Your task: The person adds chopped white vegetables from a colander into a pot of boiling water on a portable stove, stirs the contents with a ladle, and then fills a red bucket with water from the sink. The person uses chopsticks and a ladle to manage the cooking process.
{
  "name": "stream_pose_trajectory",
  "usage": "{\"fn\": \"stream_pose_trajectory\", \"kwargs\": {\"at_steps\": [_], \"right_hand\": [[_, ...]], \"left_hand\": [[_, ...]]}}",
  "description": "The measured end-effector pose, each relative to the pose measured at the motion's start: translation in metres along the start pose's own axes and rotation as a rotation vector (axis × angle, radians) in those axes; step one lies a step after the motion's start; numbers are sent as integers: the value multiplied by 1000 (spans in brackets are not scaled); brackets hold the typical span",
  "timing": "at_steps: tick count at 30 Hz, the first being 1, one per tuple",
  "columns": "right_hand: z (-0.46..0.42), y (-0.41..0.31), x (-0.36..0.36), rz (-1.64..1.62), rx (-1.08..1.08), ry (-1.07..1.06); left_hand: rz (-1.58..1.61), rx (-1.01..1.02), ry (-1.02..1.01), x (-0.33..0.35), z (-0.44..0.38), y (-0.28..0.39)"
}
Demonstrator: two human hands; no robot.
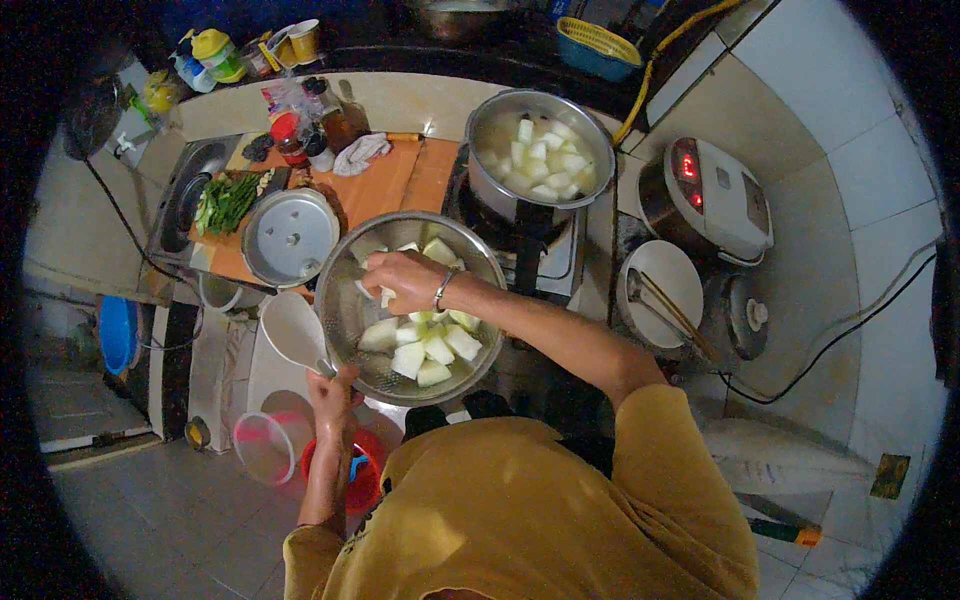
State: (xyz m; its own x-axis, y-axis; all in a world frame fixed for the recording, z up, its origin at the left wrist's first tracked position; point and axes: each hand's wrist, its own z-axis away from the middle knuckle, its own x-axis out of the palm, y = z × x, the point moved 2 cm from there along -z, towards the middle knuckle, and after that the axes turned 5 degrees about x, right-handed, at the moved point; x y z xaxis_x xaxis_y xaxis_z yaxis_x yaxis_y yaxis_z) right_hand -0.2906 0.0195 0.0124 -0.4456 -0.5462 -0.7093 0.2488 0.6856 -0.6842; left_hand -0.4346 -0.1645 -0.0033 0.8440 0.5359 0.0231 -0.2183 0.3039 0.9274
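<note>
A metal colander holds pale green-white chunks of peeled gourd or melon. My right hand, with a bangle at the wrist, reaches into it and grips some pale chunks. My left hand is closed around the handle of a white ladle, close against the colander's left rim; whether it also holds the rim is unclear. Beyond the colander, a pot on the stove contains similar chunks in cloudy liquid. Left of it lies an upturned pressure-cooker lid.
Chopped greens lie on a board near the sink. Bottles and jars stand behind. The pot's black handle points towards me. A bowl with chopsticks and a rice cooker are at right.
</note>
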Motion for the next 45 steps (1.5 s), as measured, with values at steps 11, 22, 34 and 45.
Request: {"fn": "stream_pose_trajectory", "kwargs": {"at_steps": [11, 22, 34, 45], "right_hand": [[11, 10, -46, -365, 88, 107], [69, 120, -228, 265, 375, 324], [92, 10, -248, 393, 268, 575], [186, 64, -47, -117, 621, -46]], "left_hand": [[25, 24, 114, 32, 1, 11], [-1, 73, 246, 26, 12, 15], [65, 72, 354, 28, 20, 10], [-82, 20, 498, 24, 23, -33]]}}
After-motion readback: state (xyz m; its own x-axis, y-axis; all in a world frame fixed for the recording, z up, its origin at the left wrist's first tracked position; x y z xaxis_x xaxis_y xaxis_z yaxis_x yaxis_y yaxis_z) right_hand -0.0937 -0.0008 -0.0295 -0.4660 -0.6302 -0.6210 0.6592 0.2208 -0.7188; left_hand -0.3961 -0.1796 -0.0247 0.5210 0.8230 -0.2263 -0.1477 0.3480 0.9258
